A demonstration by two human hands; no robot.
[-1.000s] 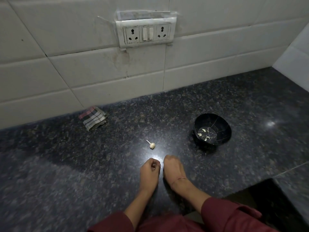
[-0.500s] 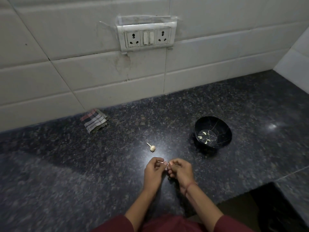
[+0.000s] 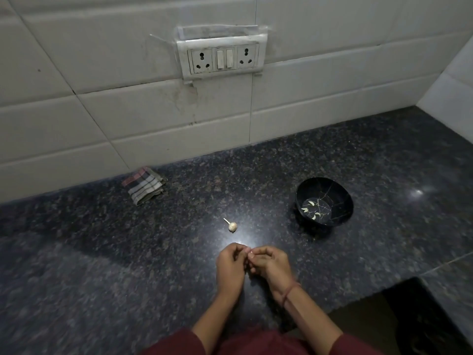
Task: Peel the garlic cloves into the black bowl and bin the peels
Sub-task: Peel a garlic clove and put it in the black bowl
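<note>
Hands meeting above the table [image 3: 128,265]: left hand [image 3: 230,266] and right hand [image 3: 272,265], knuckles-down a second ago, now pinch an apparent garlic clove [image 3: 249,250] between curled fingers [image 3: 240,252]. Peeling seems begun. Garlic bulb [image 3: 232,226] lies beyond them; black bowl [image 3: 340,198] holds peeled cloves [image 3: 311,204].

The counter [image 3: 102,252] is dark grey granite speckled brown. The black bowl [image 3: 343,198] at right carries thin pale crack-like veins. The far-left cloth [image 3: 144,185] is checked grey, white and red. The wall tiles [image 3: 76,73] are white, the sleeves [image 3: 179,344] maroon, the held garlic clove [image 3: 250,251] pale.
</note>
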